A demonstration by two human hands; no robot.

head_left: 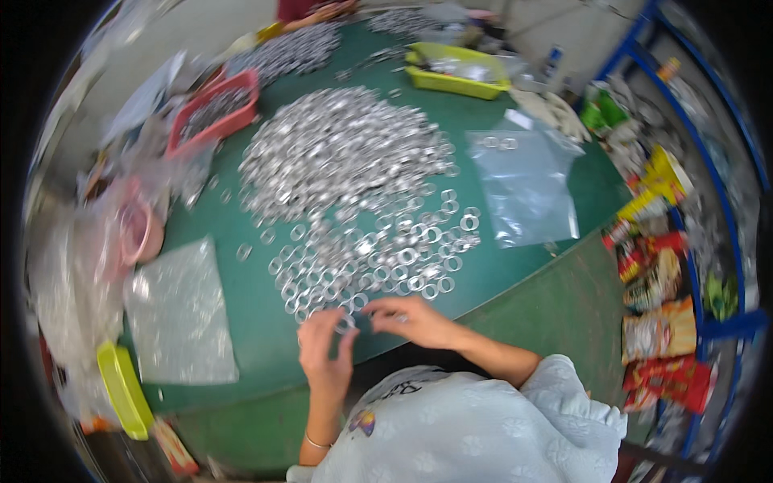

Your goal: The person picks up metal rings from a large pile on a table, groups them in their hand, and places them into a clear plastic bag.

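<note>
Near the front edge of the green table, my left hand (324, 350) pinches a shiny metal ring (345, 325) between thumb and fingertips. Just to its right is my right hand (417, 322), its fingers curled in with a glint of metal, seemingly a ring, against them. Both hands are at the near side of a loose spread of silver rings (386, 259), many lying flat. Behind that spread rises a large heap of the same rings (342, 149).
Clear plastic bags (527, 193) lie right and left. A red basket (256, 84) of small parts, a pink container (145, 233) and a yellow-green tray (459, 83) line the table's sides. Another person's hand (328, 11) is at the far end. Blue shelving (725, 326) stands right.
</note>
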